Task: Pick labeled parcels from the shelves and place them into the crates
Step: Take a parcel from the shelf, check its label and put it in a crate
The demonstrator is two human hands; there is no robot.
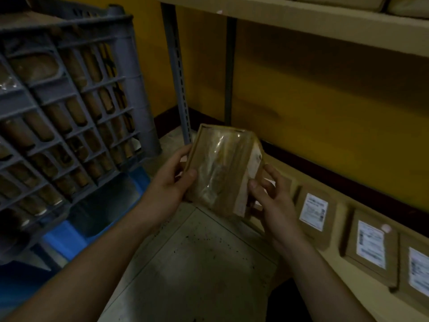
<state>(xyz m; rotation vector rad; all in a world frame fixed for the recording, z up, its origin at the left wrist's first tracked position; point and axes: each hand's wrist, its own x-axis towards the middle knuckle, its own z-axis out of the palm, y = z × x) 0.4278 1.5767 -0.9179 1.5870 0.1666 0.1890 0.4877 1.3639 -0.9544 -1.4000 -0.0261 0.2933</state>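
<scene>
You've got one brown parcel (222,168) held in both hands, in the air above the floor (197,263), between the grey crate (69,101) on your left and the lower shelf (334,268) on your right; it's tilted, broad face towards you, shiny clear tape across that face; white label (254,163) on its right side, text too blurred to read.

Left hand (167,182) grips the parcel's left edge; thumb on the front face, fingers curled behind it. Right hand (271,198) grips the lower right corner; thumb on the front, fingers wrapped round the side near the label.

The grey crate is slotted and tipped in view; brown packages (34,66) show through its slots. It sits on a blue crate (69,235).

Lower shelf: row of flat brown parcels lying label up, the nearest one (313,212) just beside your right wrist, then a second (371,245), then a third (417,270) cut off at the frame edge; labels not legible.

Upper shelf (301,22) overhead with more packages on it, only partly in view; perforated metal upright (176,73) behind the held parcel; yellow wall (325,101) behind the shelving. Lighting is dim.
</scene>
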